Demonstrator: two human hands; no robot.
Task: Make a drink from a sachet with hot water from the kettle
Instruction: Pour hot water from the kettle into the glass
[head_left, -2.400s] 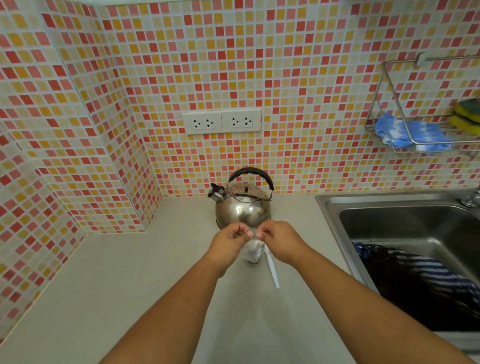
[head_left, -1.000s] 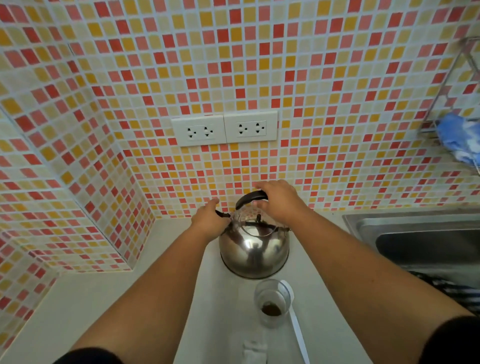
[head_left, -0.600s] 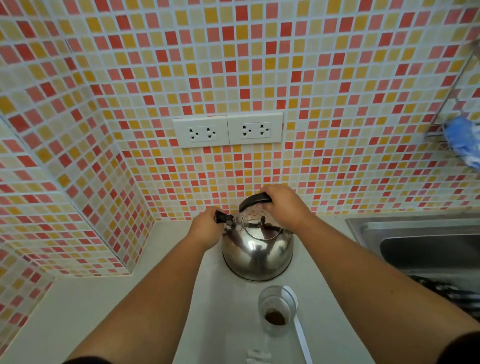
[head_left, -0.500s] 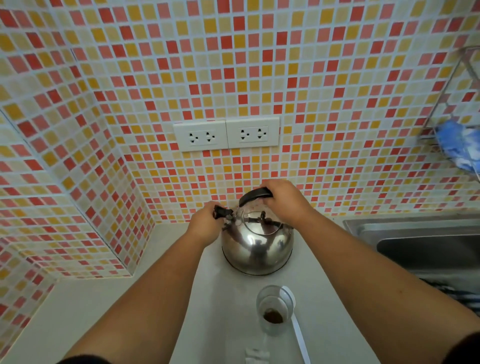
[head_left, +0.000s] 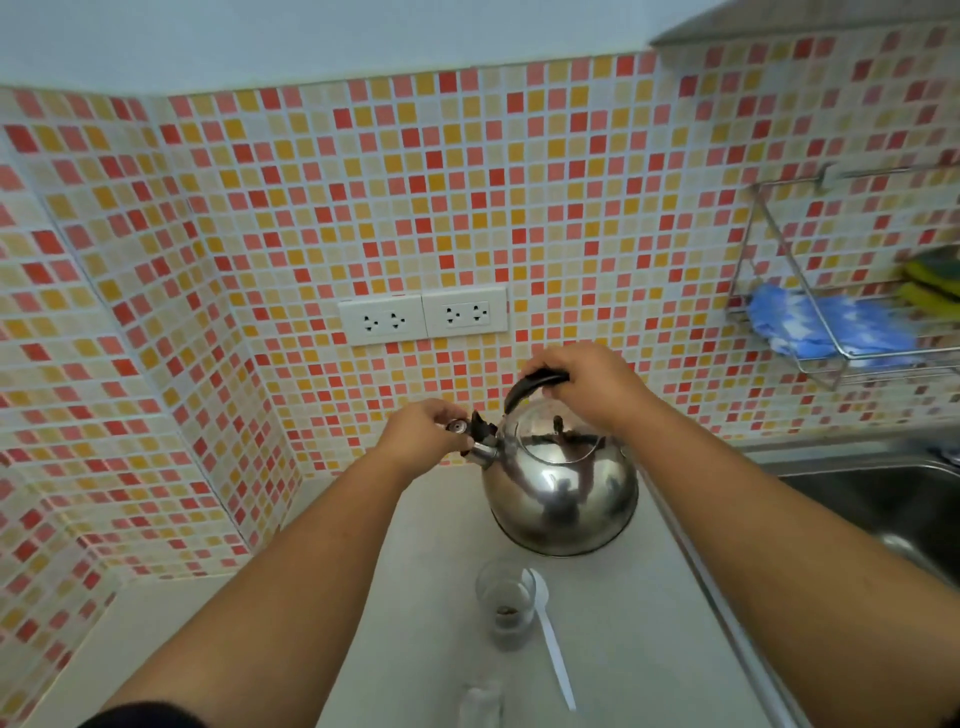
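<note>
While powder sits in the glass before the kettle, right hand grips its handle, left hand pinches the spout cap; pouring remains.

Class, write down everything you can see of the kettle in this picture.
The kettle is a rounded, polished metal pot that mirrors the room. It stands upright on the pale counter, behind the glass. The right hand grips its arched black handle; the left hand holds the spout cap, on its left side.
</note>
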